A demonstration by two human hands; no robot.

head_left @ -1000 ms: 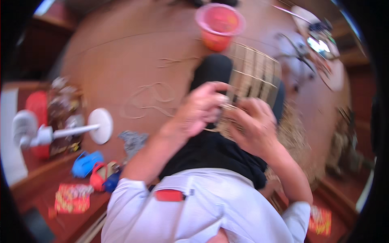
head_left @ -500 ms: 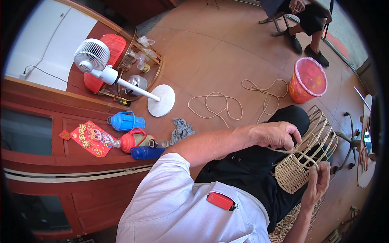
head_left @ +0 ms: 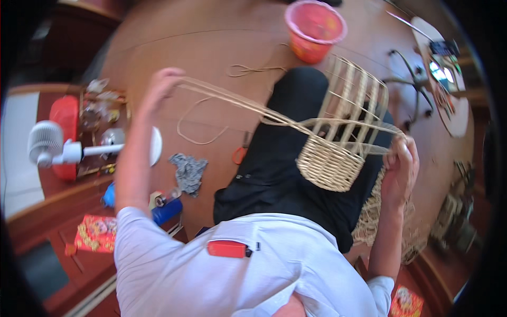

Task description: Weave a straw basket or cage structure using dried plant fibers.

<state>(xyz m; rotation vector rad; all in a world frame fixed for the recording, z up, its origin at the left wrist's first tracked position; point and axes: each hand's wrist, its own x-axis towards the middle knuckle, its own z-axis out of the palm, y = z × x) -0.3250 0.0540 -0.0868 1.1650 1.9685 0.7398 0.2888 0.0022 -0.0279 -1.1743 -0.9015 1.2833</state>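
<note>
A half-woven straw-coloured basket (head_left: 331, 164) lies across my lap on dark trousers. Its near end is tightly woven, while bare ribs (head_left: 351, 87) fan out beyond. My left hand (head_left: 162, 87) is stretched far out to the left and closed on a pale weaving cord (head_left: 232, 99). The cord runs taut in doubled strands back to the basket. To the right of the basket, my right hand (head_left: 402, 164) pinches a looped strand that crosses the ribs. Both hands are somewhat blurred.
A pink-red bucket (head_left: 317, 31) stands beyond my knees. Loose cord (head_left: 203, 141) curls on the floor at left, near a grey cloth (head_left: 189, 173) and orange-handled scissors (head_left: 239, 155). A white fan (head_left: 71, 150) is farther left. A cord heap (head_left: 372, 219) lies at right.
My left hand has swung from beside the basket out to the left, drawing the cord taut. My right hand stays at the basket's right side. The view has turned.
</note>
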